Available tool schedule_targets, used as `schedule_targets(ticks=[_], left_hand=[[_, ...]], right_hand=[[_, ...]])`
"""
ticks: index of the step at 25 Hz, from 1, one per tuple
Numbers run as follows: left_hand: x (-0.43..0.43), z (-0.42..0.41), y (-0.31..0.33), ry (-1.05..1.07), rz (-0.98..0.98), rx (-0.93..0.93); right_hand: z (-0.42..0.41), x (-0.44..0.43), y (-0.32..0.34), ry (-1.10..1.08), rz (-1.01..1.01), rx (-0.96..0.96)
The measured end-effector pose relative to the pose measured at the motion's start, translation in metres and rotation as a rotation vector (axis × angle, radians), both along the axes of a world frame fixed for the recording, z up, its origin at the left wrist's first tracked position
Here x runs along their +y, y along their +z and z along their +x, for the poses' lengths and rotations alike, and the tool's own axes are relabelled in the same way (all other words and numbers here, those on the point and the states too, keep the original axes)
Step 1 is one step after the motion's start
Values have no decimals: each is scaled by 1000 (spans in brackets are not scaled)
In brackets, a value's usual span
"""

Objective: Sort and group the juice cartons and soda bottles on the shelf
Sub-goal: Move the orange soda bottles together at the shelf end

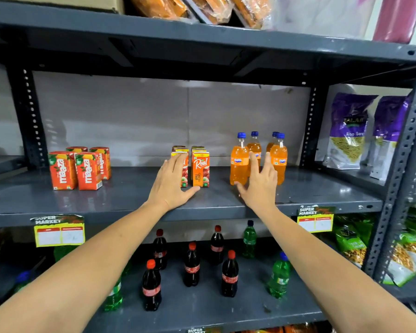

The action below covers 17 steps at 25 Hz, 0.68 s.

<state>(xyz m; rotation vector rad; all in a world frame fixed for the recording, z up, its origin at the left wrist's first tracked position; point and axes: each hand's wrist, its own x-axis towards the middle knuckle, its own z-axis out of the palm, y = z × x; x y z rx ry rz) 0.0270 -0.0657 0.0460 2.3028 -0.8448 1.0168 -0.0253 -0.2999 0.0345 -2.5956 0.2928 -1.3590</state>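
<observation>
On the middle shelf [106, 200], four mango juice cartons [79, 168] stand grouped at the left, apple juice cartons [200, 168] stand in two rows at the centre, and four orange soda bottles [238, 162] with blue caps cluster at the right. The left hand [171, 186] lies flat and open against the front-left apple carton, thumb stretched toward the base of its neighbour, gripping nothing; the right hand [258, 186] is spread wide in front of the orange bottles, fingers between them, closed on none. On the lower shelf [214, 313], cola bottles [191, 265] and green soda bottles [280, 276] stand scattered apart.
</observation>
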Motion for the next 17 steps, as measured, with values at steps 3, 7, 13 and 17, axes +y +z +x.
schedule_targets(ticks=[3,7,13,17], left_hand=[[-44,-7,1,-34,-61,37],[-108,0,3,-68,-146,138],[-168,21,5,-27,-339,369],[-180,32,7,-81,-329,449]], right_hand=[[-6,-40,2,-26,5,-47],[1,-66,10,51,368,-8],[10,-115,21,149,469,-26],[27,-139,22,292,532,125]])
